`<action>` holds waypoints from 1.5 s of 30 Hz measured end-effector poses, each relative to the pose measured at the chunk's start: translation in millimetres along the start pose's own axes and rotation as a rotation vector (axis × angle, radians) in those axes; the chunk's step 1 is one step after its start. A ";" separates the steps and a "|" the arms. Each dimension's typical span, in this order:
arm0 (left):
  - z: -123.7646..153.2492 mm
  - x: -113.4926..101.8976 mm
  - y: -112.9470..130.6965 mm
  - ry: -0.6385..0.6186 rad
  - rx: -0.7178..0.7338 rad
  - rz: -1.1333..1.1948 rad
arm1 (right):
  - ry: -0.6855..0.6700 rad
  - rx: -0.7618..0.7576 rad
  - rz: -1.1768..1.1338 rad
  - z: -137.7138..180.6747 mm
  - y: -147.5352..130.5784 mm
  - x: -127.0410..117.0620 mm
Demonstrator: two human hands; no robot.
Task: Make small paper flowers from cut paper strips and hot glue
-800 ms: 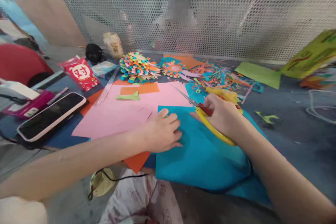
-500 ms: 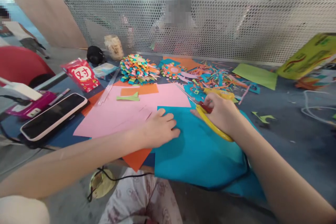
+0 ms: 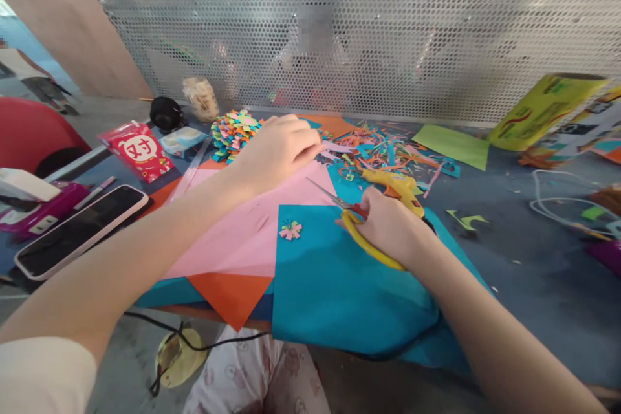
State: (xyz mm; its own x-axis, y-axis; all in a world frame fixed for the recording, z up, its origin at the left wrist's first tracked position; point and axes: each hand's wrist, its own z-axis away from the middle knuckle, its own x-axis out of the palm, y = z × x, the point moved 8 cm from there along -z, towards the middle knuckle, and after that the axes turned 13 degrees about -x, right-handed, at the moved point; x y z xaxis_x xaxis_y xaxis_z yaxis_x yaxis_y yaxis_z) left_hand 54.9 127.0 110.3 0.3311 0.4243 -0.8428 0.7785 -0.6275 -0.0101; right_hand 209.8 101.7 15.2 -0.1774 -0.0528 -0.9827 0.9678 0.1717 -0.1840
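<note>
The right hand point(image 3: 388, 229) rests on the blue sheet point(image 3: 339, 297), its fingers closed through the yellow loops of the scissors point(image 3: 345, 207). The blades point away and to the left, lying nearly together over the sheet's far edge. The forearm runs in low from the near right.

The left hand point(image 3: 276, 149) is stretched forward and raised above the pink sheet point(image 3: 242, 233). Its wrist is bent and its fingers are curled down at the edge of the paper scraps point(image 3: 383, 149). I cannot tell whether the fingers hold anything.

As for progress, 1 small pink paper flower point(image 3: 290, 229) lies finished between the hands, on the blue sheet's far left corner. 1 large multicoloured paper flower point(image 3: 233, 132) sits just left of the left hand. The blue sheet under the right hand looks whole, with no cut showing along its visible edges, so the cutting of it seems not yet begun. The pink sheet and the orange sheet point(image 3: 233, 294) beneath it also look mostly uncut.

Beyond the right hand lies a yellow tool point(image 3: 395, 184). A green sheet point(image 3: 451, 145) lies farther right, and a phone point(image 3: 77, 229) lies far left on the surface point(image 3: 533, 259).
</note>
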 end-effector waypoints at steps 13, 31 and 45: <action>-92.0 96.1 -34.9 -0.232 -0.268 -0.063 | -0.056 -0.044 0.053 7.9 -15.3 6.7; 146.6 20.4 -48.7 -0.429 -0.395 -0.012 | 0.154 0.197 0.201 12.0 32.3 -49.2; 105.4 32.9 -54.4 -0.441 -0.313 -0.089 | 0.072 0.345 0.090 -9.7 72.2 -17.7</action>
State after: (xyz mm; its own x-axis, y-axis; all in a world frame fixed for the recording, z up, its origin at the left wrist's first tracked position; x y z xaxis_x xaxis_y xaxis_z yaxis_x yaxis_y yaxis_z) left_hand -32.8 106.2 26.4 0.0546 0.1110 -0.9923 0.9371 -0.3489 0.0126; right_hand 281.1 124.6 19.1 -0.0895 0.0193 -0.9958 0.9811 -0.1706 -0.0914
